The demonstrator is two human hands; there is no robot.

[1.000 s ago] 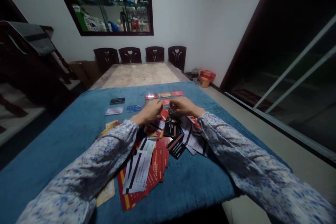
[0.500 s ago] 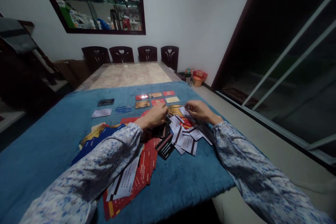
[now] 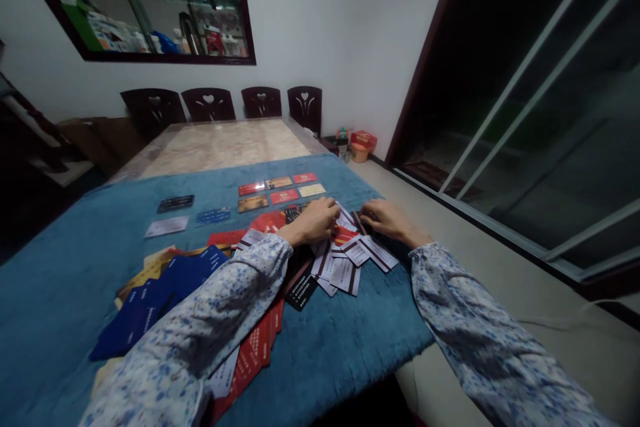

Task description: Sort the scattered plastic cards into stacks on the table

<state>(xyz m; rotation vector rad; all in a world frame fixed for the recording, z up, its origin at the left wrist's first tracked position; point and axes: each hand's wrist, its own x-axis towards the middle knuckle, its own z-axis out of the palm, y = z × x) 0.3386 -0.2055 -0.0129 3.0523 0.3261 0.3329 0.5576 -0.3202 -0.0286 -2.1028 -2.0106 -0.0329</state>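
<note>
A heap of plastic cards [image 3: 345,260], red, white, black and blue, lies spread on a blue cloth [image 3: 60,267] over the table. My left hand [image 3: 314,221] rests on the far part of the heap with its fingers curled onto the cards. My right hand [image 3: 387,219] lies just to its right, fingers bent down on cards at the heap's right edge. Whether either hand has lifted a card I cannot tell. Beyond the hands, several cards [image 3: 281,189] lie face up in two short rows. Blue cards [image 3: 150,297] fan out beside my left sleeve.
Three more single cards [image 3: 176,203] lie on the cloth at far left. The bare marble tabletop [image 3: 220,143] runs on to dark chairs [image 3: 209,104] at the wall. A glass cabinet [image 3: 130,0] hangs above. A sliding glass door [image 3: 540,113] is on the right.
Both hands have slid to the right across the heap, spreading cards out. The view has turned right, and more blue cards show at the left of the heap.
</note>
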